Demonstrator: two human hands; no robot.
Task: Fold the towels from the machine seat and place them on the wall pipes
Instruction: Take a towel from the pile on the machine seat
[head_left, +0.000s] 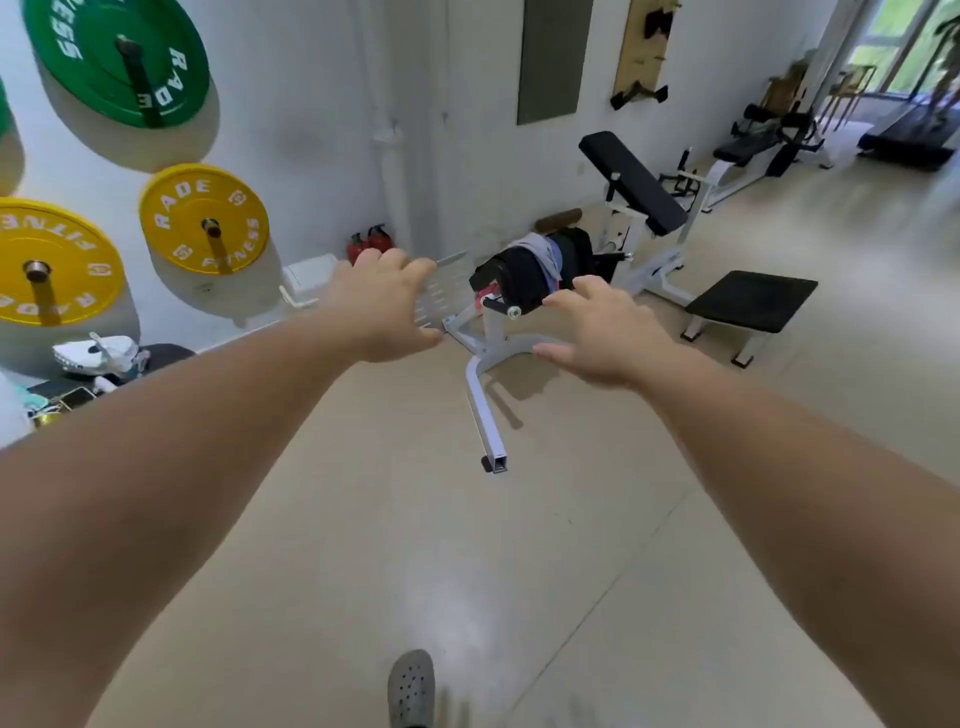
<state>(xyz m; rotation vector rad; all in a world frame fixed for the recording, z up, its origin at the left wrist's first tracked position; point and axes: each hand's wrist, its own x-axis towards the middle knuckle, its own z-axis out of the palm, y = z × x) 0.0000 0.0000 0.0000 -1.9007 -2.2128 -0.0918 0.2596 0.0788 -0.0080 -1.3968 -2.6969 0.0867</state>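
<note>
A pile of towels (540, 254), grey, dark and pink, lies draped over the low padded part of a white-framed gym machine (644, 197) ahead of me. Both my arms reach forward over the floor. My left hand (382, 306) hangs in the air left of the pile, fingers loosely curled, holding nothing. My right hand (597, 332) hovers just in front of the pile, fingers relaxed, also holding nothing. Neither hand touches the towels. White vertical pipes (389, 171) run down the wall behind my left hand.
Green (117, 57) and yellow weight plates (205, 218) hang on pegs on the left wall. Two red fire extinguishers (370, 241) stand by the pipes. A low black platform (750, 301) sits right of the machine. Its white base bar (485, 405) juts toward me. More benches stand far right.
</note>
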